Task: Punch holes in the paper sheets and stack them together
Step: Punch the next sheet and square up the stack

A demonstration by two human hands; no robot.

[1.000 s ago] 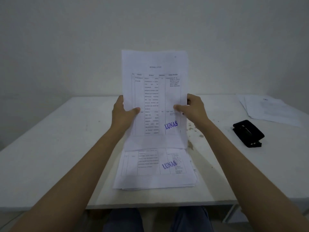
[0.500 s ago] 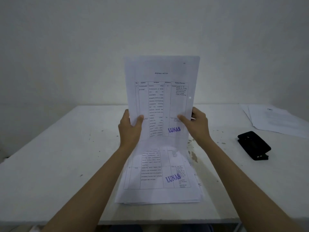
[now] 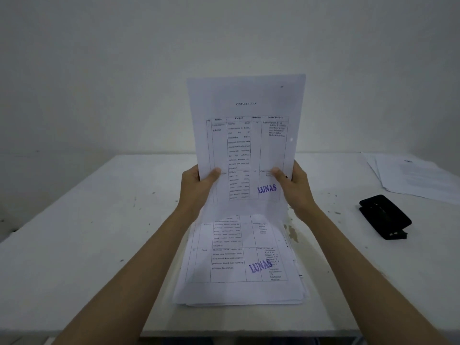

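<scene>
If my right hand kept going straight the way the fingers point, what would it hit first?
Your right hand points up and leftward across the held sheet it already pinches; beyond that, probably the left hand, though depth is unclear.

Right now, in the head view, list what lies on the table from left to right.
Paper stack → hole punch → loose sheets at the far right. The held sheet is off the table, gripped by the left hand and right hand.

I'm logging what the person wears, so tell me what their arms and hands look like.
Both forearms are bare up to the frame edge, with no sleeves in view. The left hand and right hand wear no gloves, and no rings, watch or bracelets show.
</scene>
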